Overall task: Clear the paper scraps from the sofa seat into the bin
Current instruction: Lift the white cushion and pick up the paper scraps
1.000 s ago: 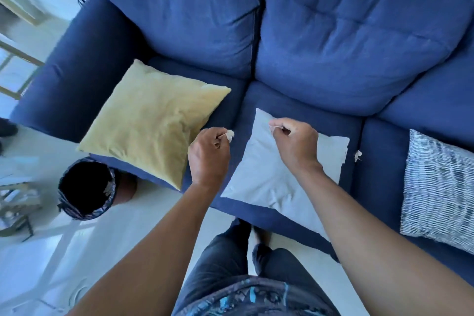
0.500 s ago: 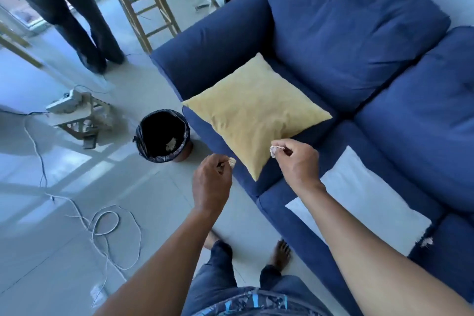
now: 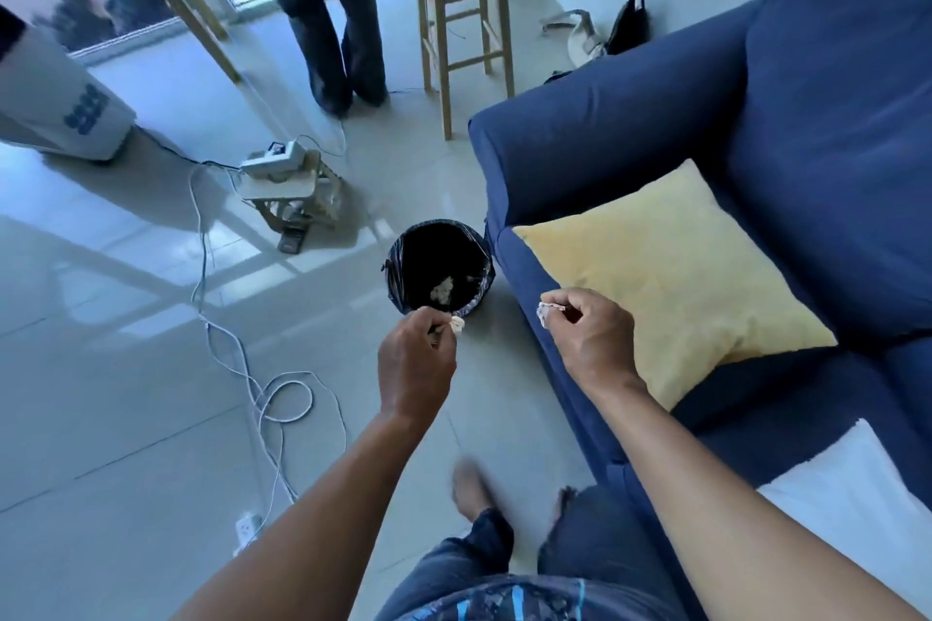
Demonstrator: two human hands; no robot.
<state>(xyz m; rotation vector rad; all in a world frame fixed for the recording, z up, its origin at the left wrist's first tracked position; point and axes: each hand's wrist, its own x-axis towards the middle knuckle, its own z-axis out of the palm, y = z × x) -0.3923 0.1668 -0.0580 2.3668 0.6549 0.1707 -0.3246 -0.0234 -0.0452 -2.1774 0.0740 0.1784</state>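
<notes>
A small bin (image 3: pixel 401 293) lined with a black bag stands on the floor by the blue sofa's (image 3: pixel 630 141) front left corner, with crumpled paper inside it. My left hand (image 3: pixel 416 361) pinches a small white paper scrap (image 3: pixel 456 324) just in front of the bin's near rim. My right hand (image 3: pixel 592 340) pinches another white scrap (image 3: pixel 544 313) to the right of the bin, over the sofa's front edge. A yellow cushion (image 3: pixel 671 277) lies on the sofa seat, and a white cushion (image 3: pixel 857 499) lies at the lower right.
A person's legs (image 3: pixel 328 15) stand at the back beside a wooden stool (image 3: pixel 461 10). White cables (image 3: pixel 242 358) trail across the tiled floor from a small low stand (image 3: pixel 287 189). A white appliance (image 3: pixel 55 106) stands far left. Bags (image 3: pixel 605 35) lie by the sofa arm.
The view has swung left from the sofa seat to the floor. Both hands, each still pinching a scrap, have come close to the bin.
</notes>
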